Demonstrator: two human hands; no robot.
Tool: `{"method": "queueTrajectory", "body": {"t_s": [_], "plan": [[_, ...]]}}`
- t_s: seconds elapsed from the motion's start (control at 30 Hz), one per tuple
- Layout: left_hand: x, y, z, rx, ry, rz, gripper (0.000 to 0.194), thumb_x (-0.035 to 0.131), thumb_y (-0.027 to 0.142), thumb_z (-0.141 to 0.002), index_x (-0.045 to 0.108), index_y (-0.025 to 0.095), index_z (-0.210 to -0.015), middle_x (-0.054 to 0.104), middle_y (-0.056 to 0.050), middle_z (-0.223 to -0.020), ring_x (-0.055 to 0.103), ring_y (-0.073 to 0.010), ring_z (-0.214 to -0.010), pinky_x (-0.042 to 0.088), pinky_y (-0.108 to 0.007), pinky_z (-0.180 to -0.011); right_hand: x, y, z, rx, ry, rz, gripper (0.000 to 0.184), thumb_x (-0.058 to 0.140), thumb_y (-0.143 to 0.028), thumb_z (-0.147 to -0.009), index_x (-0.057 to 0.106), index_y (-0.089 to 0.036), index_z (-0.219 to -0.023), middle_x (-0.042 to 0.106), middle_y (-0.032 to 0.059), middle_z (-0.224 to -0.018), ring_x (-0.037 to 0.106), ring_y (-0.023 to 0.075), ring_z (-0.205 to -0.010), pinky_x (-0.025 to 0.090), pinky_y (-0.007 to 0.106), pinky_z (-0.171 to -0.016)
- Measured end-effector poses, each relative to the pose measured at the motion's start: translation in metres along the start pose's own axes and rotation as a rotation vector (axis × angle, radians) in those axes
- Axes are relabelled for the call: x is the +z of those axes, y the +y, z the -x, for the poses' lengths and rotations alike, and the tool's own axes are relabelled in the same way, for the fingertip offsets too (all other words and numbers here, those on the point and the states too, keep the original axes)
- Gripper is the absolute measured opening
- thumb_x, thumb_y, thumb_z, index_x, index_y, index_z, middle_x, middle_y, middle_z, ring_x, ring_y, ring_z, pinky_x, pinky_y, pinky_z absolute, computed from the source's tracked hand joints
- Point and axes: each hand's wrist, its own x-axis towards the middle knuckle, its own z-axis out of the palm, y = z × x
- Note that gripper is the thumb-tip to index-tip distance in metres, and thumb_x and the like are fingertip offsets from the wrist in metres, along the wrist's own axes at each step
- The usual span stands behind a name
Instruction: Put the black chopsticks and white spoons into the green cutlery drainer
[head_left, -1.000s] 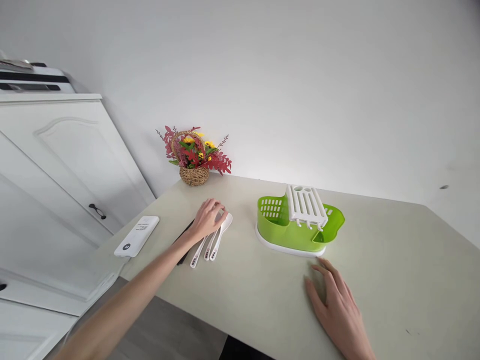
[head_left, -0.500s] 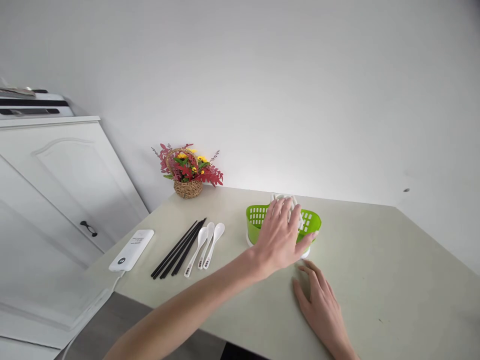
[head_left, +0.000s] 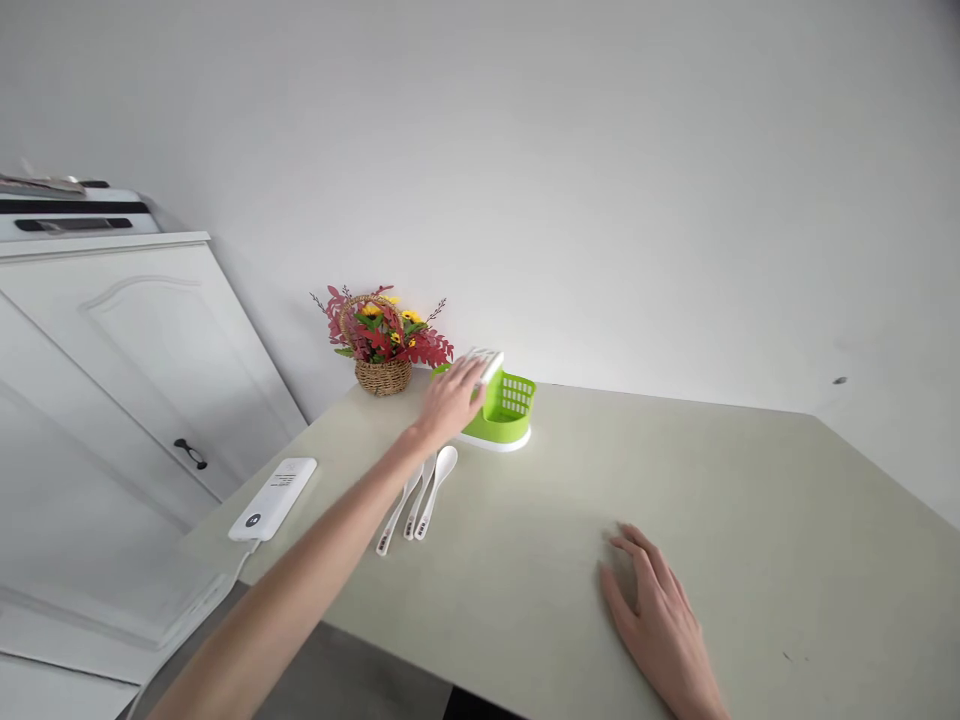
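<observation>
My left hand [head_left: 448, 400] reaches across the table and grips the white top piece [head_left: 491, 364] of a green plastic utensil holder [head_left: 504, 428]. This holder has slotted side walls and a white base, and stands near the wall beside the flower basket. Part of it is hidden behind my hand. Several white spoons [head_left: 439, 490] lie just in front of it, partly covered by my left forearm. My right hand [head_left: 660, 620] rests on the tabletop to the right, fingers loosely apart and nothing in it.
A wicker basket of red and yellow flowers [head_left: 384, 376] stands against the wall. A white power bank [head_left: 274, 498] with a cable lies at the table's left edge. White cabinets [head_left: 150, 380] stand to the left of the table [head_left: 570, 560].
My left hand has shifted the green utensil holder leftward, towards the flower basket. The black chopsticks are now hidden behind my left arm. My right hand stays on the table.
</observation>
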Motion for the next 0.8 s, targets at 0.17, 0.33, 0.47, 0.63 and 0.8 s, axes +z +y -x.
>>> {"method": "queueTrajectory", "body": {"t_s": [0.17,0.33,0.47,0.63,0.8], "plan": [[-0.009,-0.061,0.011,-0.079,-0.007,-0.035,0.048,0.039,0.032,-0.106,0.051,0.019,-0.150,0.054,-0.008,-0.156,0.042,-0.0242,-0.149,0.040,-0.046,-0.121,-0.001,-0.002,0.000,0.019,-0.028,-0.005,0.041,0.040,-0.055,-0.099,0.056,-0.032,-0.129,0.052,0.0034,-0.153,0.055,0.0293,-0.135,0.056,0.048,-0.097],[-0.018,-0.083,0.024,-0.082,0.055,-0.035,0.048,0.040,0.034,-0.104,0.053,0.020,-0.148,0.056,-0.008,-0.153,0.046,-0.0249,-0.145,0.041,-0.044,-0.121,-0.003,-0.004,-0.001,0.021,-0.029,-0.010,0.042,0.041,-0.055,-0.099,0.056,-0.031,-0.130,0.052,0.0055,-0.153,0.054,0.0304,-0.136,0.055,0.049,-0.099],[-0.023,-0.082,0.031,-0.054,0.075,-0.016,0.044,0.039,0.033,-0.105,0.055,0.021,-0.145,0.060,-0.010,-0.148,0.050,-0.0254,-0.143,0.039,-0.046,-0.121,-0.004,-0.003,-0.001,0.032,-0.044,0.013,0.043,0.041,-0.056,-0.099,0.056,-0.031,-0.131,0.052,0.0062,-0.154,0.054,0.0314,-0.136,0.055,0.050,-0.098],[-0.035,-0.045,0.061,-0.113,0.295,0.062,0.036,0.039,0.028,-0.106,0.054,0.020,-0.138,0.063,-0.011,-0.141,0.048,-0.0272,-0.145,0.032,-0.051,-0.124,-0.003,-0.001,0.001,0.047,-0.049,0.038,0.045,0.040,-0.059,-0.099,0.056,-0.032,-0.131,0.051,0.0043,-0.156,0.055,0.0314,-0.135,0.057,0.049,-0.094],[-0.043,0.036,0.123,-0.192,0.210,0.436,0.024,0.044,0.027,-0.105,0.063,0.021,-0.118,0.072,-0.008,-0.106,0.069,-0.0191,-0.100,0.054,-0.032,-0.093,0.000,0.001,0.001,0.053,-0.031,0.062,0.047,0.041,-0.060,-0.098,0.058,-0.031,-0.130,0.053,0.0052,-0.154,0.060,0.0326,-0.129,0.059,0.045,-0.087]]}}
